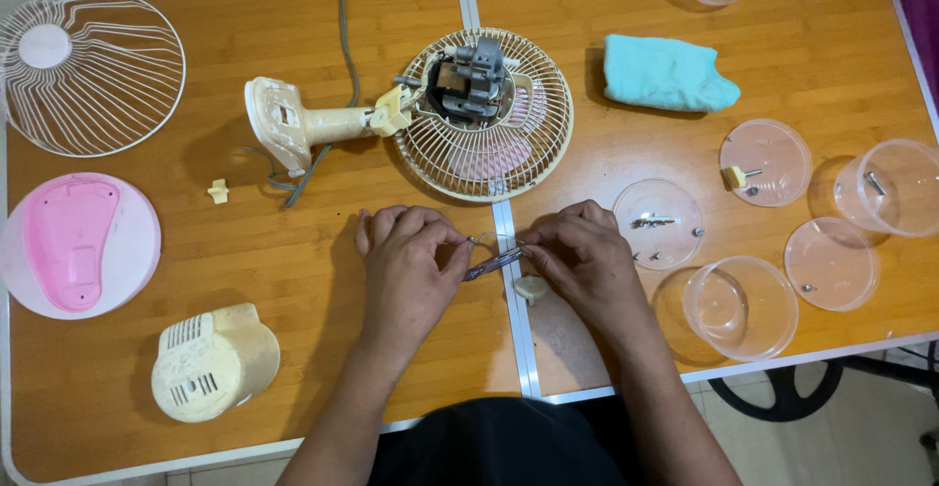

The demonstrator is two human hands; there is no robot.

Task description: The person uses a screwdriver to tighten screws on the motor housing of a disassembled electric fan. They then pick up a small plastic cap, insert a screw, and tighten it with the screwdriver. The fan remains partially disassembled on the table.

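Left hand (409, 261) and right hand (579, 256) both curled, fingertips pinching a small metal rod (492, 263) between them; cream knob (531, 288) just below right hand

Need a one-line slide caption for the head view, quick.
Both hands, left hand and right hand, pinch a small tool beside a dismantled fan.

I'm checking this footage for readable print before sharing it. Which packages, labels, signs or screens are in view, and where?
None in view: no package, label, sign or screen. The orange wooden table holds only unmarked fan parts, clear plastic cups and lids, and a folded light-blue cloth.
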